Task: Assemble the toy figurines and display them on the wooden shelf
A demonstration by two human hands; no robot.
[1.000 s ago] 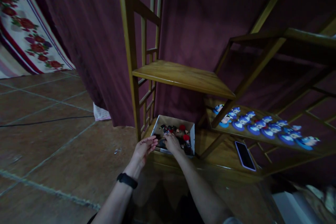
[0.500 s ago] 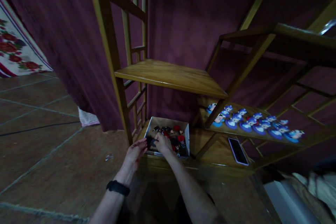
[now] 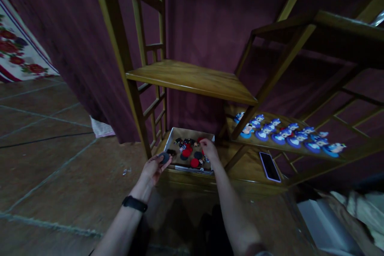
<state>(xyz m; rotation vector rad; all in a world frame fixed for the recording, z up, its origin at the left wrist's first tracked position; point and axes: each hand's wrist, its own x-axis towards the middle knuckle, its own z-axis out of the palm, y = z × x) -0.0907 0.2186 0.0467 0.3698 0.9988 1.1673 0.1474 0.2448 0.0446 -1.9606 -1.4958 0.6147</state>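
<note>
Disc [image 3: 165,157] looks light n stiff, prob grab by rim; left hand [image 3: 153,168] pinches it, right hand [image 3: 209,149] half-curled in box [image 3: 187,132], hold unclear.

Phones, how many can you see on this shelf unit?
1. The phone lies flat on the bottom board, right of the cardboard box that the right hand reaches into, under the blue figurines. More could be hidden.

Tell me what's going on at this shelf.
A person works at an open box low in a wooden rack. The left hand holds a dark round piece at the box's near edge; the right hand reaches in among small red and dark pieces. Blue figures line the shelf to the right.
</note>
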